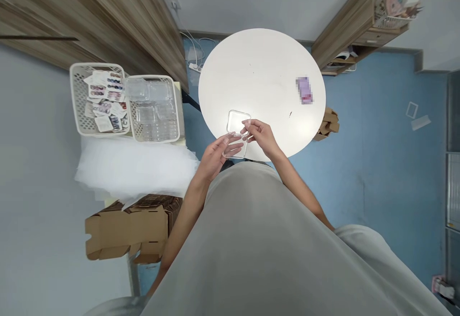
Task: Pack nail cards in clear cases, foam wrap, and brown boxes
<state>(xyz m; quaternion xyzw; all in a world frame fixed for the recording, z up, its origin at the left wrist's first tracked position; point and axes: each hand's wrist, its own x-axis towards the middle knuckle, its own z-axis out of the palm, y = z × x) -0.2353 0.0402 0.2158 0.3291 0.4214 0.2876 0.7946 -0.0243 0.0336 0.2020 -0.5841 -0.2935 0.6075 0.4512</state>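
A clear plastic box (pixel 238 116) with its hinged lid spread open is held over the near edge of the round white table (pixel 258 62). My left hand (pixel 214 157) grips the lower half, its fingers showing through the clear plastic and the thumb on the near-left side. On the right side, close to the hinge, my right hand (pixel 261 136) pinches the box between thumb and fingers. Nothing can be seen inside the box.
A basket of printed cards (pixel 104 100) and a basket of clear boxes (pixel 153 107) stand at the left. Below them lie white plastic bags (pixel 132 167) and flattened cardboard boxes (pixel 131 227). A blurred purple item (pixel 304 90) rests on the table's right side.
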